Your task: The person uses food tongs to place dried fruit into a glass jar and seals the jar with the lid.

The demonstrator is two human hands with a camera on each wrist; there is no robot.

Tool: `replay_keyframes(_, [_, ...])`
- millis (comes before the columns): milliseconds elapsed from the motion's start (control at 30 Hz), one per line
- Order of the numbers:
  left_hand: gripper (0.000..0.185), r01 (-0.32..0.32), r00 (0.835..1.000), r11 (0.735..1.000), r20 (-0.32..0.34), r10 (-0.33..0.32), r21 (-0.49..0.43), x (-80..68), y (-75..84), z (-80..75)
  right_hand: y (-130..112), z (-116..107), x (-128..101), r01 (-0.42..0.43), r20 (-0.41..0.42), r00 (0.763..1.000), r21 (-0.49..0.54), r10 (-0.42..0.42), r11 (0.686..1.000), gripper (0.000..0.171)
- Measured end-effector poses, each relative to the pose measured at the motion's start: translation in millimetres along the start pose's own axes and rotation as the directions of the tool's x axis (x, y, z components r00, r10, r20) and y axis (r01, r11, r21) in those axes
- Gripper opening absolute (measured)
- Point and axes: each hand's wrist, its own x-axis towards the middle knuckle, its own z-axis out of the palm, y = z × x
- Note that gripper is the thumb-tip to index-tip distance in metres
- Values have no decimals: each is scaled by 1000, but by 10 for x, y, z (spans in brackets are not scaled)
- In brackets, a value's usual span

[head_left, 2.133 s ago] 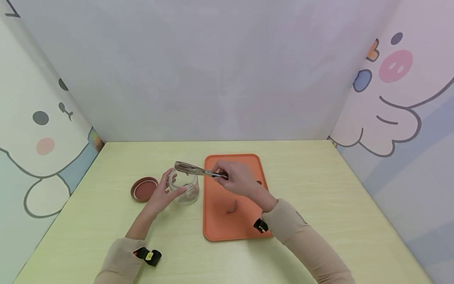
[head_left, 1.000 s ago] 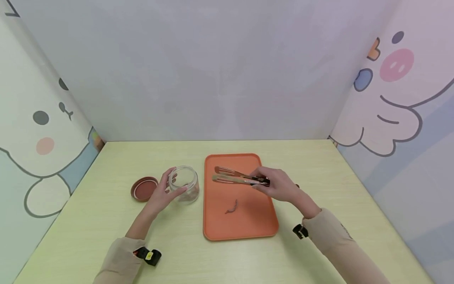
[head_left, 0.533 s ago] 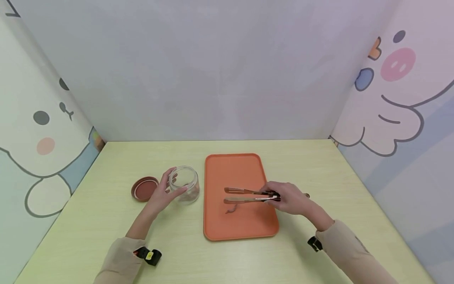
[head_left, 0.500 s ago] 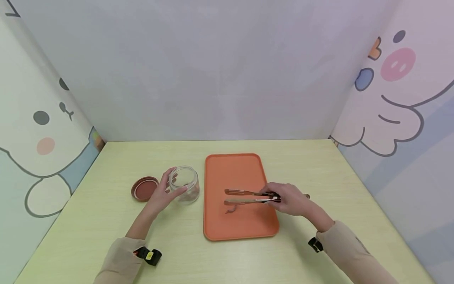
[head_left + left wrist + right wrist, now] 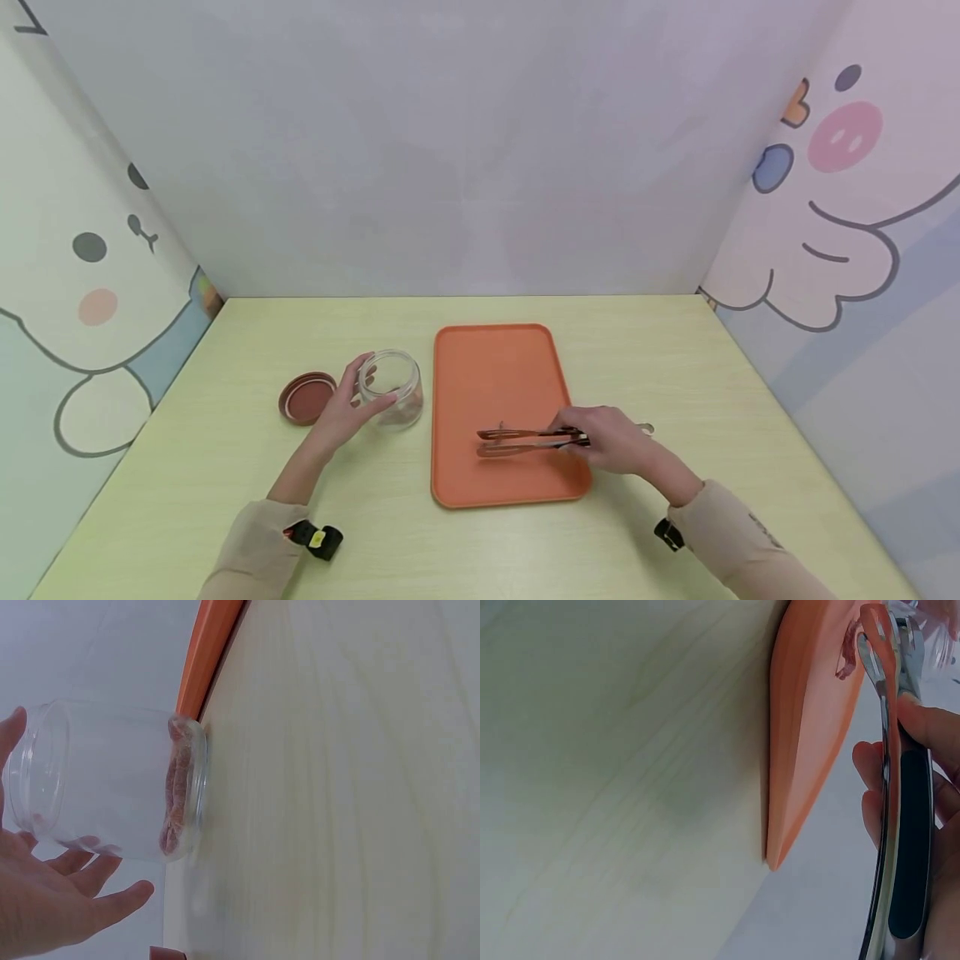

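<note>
Right hand (image 5: 611, 437) gripping tongs (image 5: 525, 439), tips low on tray (image 5: 495, 350) astride worm (image 5: 847, 651): squeeze gently, lift level. Left hand (image 5: 347, 408) cupping jar (image 5: 390, 387) left of tray; hold steady.

No writing can be read on anything.

You're at a staged recording booth: a pale wood tabletop (image 5: 225, 450) boxed in by cartoon-animal panels (image 5: 82, 275) at 9 and 3 o'clock.
</note>
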Motion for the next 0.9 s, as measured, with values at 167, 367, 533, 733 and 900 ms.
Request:
replay_keyframes(167, [79, 4, 1000, 1000, 4, -4, -6, -4, 6, -1, 16, 42, 13, 3, -16, 1000, -30, -4, 1000, 22])
replay_keyframes(367, [79, 5, 1000, 1000, 7, -5, -7, -9, 19, -5, 38, 70, 27, 25, -37, 999, -32, -26, 999, 22])
replay_keyframes(533, [79, 6, 1000, 1000, 6, -6, -6, -11, 22, -6, 46, 85, 26, 19, -36, 999, -10, -19, 1000, 24])
replay_keyframes(733, [79, 4, 1000, 1000, 4, -4, -1, -10, 21, -4, 47, 116, 10, -1, -52, 999, 23, 3, 1000, 24])
replay_keyframes(900, [79, -2, 1000, 1000, 4, 2, -4, -9, 11, -6, 57, 131, -8, -13, -63, 998, 51, 16, 999, 24])
